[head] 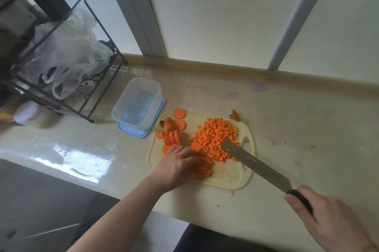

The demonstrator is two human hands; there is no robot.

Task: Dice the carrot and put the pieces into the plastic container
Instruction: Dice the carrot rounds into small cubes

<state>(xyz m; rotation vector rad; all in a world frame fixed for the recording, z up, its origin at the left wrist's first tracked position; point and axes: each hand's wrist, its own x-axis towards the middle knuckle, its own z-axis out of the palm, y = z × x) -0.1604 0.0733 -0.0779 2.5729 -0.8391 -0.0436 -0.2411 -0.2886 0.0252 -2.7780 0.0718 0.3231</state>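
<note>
A pale yellow cutting board (229,177) lies on the counter. A heap of diced carrot (215,138) covers its middle. Round carrot slices (172,134) lie at its left end. My left hand (180,166) holds a small stack of carrot slices (204,170) against the board's front part. My right hand (328,216) grips the dark handle of a long knife (256,164); the blade tip rests at the right side of the diced heap. The clear plastic container (137,104) stands empty on its blue lid, just left of the board.
A black wire rack (67,79) with plastic bags stands at the back left, a white jar (27,113) beside it. A carrot end (235,115) lies past the board's far edge. Small carrot bits (231,193) are scattered on the counter. Window frames rise behind.
</note>
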